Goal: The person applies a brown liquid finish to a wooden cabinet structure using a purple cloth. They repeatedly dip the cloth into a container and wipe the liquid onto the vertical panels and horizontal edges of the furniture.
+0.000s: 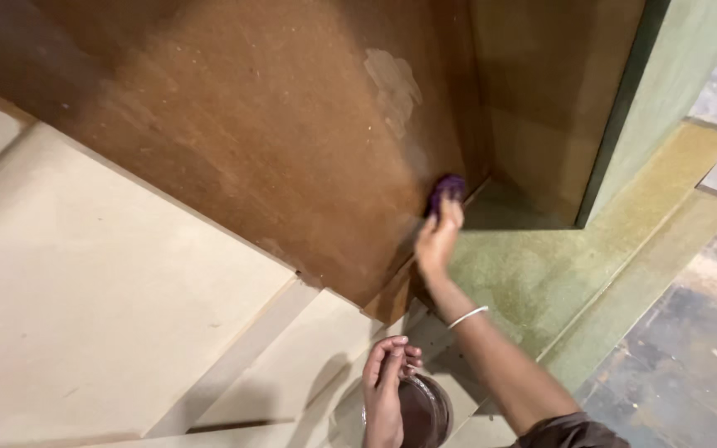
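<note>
Nearest, at the bottom edge, the left hand (pixel 385 390) curls its fingers over the rim of a small round tin (pixel 423 411) of dark reddish-brown stain, gripping it from the left side and holding it low over the pale boards (pixel 109 290). These unfinished, cream-coloured boards lie stacked and overlapping across the near left.

Just right of the tin, the right forearm stretches away from the person, a thin white bangle (pixel 467 316) around the wrist. The right hand (pixel 437 241) is closed around a purple rag (pixel 446 192), pinched in the fingertips and pressed against the far lower corner of a large brown-stained panel (pixel 275 141). A lighter, patchy spot (pixel 393 83) shows on the panel above the rag.

The panel meets a second stained wall (pixel 541 91) on the right, forming an inside corner. Beneath that corner a greenish board (pixel 541 274) runs off to the right, and beyond it lies grey stone-tile floor (pixel 699 348).
</note>
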